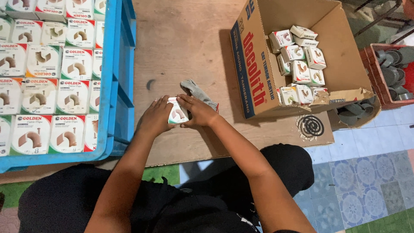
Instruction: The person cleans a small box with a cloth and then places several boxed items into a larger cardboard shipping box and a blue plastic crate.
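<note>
A small white carton (177, 113) with a red and green band and a picture of a brown clip rests on the brown board (185, 51). My left hand (155, 117) presses its left side and my right hand (197, 111) holds its right side and top. A grey cloth glove (196, 91) lies just behind my right hand. The carton's lower edge is hidden by my fingers.
A blue plastic crate (117, 77) at left holds rows of the same small cartons. A brown cardboard box (258, 64) at right holds several jumbled cartons. A black coil (310, 126) lies near the board's right edge. A red crate (390, 71) of grey parts stands far right.
</note>
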